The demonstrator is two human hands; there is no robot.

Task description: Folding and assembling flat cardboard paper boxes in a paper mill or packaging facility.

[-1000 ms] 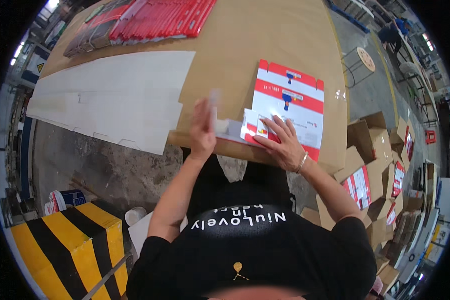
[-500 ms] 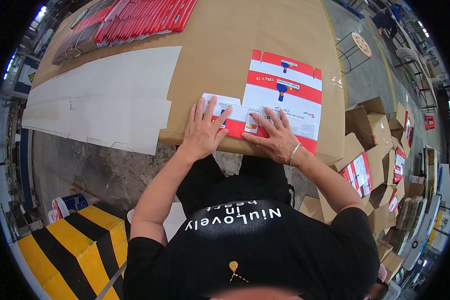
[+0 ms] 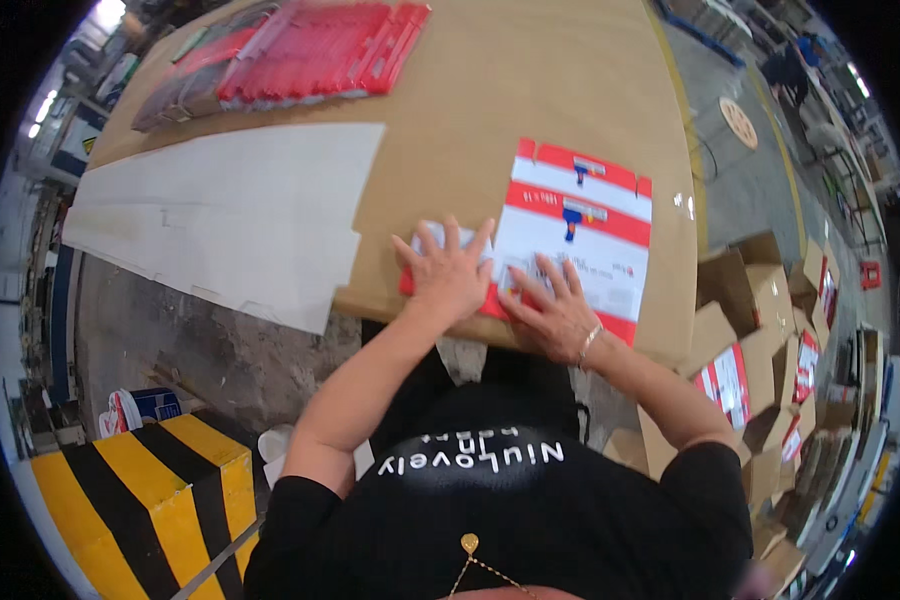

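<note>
On the floor off the bench's near left corner, a block (image 3: 150,495) painted in yellow and black diagonal bands occupies the lower left of the view. Above it, white card sheets (image 3: 220,220) lie flat along the left part of the near edge of the bench (image 3: 530,75), covering that stretch of the edge. Beyond them, toward the far left corner, is a close row of red flat pieces (image 3: 320,50) (somewhat blurred, so that its separate layers are hard to count).

Right of the white sheets, the left hand (image 3: 448,275) rests palm down with fingers spread, released, on the low left-hand flap of a printed red-and-white carton blank (image 3: 585,220). This blank lies flat at the near edge, close to the near right corner, its taller part reaching toward the far edge and standing a little in from the right edge. The right hand (image 3: 550,308), a bracelet (image 3: 590,342) at its wrist, is likewise unclenched, its fingers fanned over the near portion of the blank; neither hand grasps anything.

Past the right edge, a round-topped stool (image 3: 738,122) stands on the floor, and nearer, off the near right corner, brown open cartons (image 3: 750,285) are heaped together, some containing red-and-white printed pieces (image 3: 727,385).
</note>
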